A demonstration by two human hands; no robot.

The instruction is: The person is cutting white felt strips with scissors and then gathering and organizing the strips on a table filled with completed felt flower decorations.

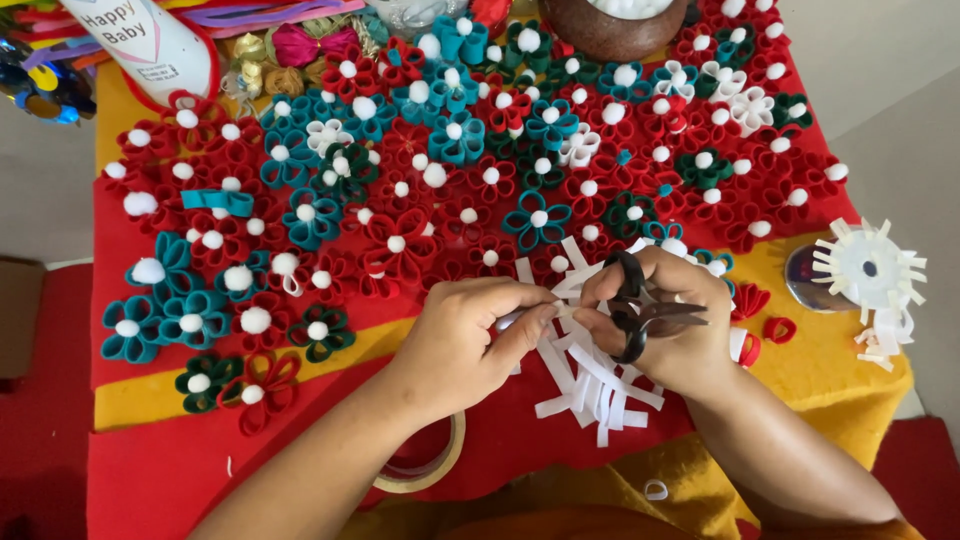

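Observation:
My left hand (465, 340) pinches a thin white strip (560, 305) between thumb and fingertips. My right hand (665, 320) has its fingers through the black handles of a pair of scissors (640, 310), whose blades point right, and its fingertips also touch the same white strip. Under both hands lies a loose pile of white cut strips (595, 385) on red felt (160, 470). Beyond the hands, many small red, teal, green and white looped flowers (400, 245) with white pom-pom centres cover the felt.
A roll of tape (430, 465) lies under my left forearm. At the right, a white fringed disc (868, 268) rests on a round shiny object. A brown bowl (615, 30) and a white printed bottle (150, 40) stand at the back. Yellow felt (830, 370) lies right.

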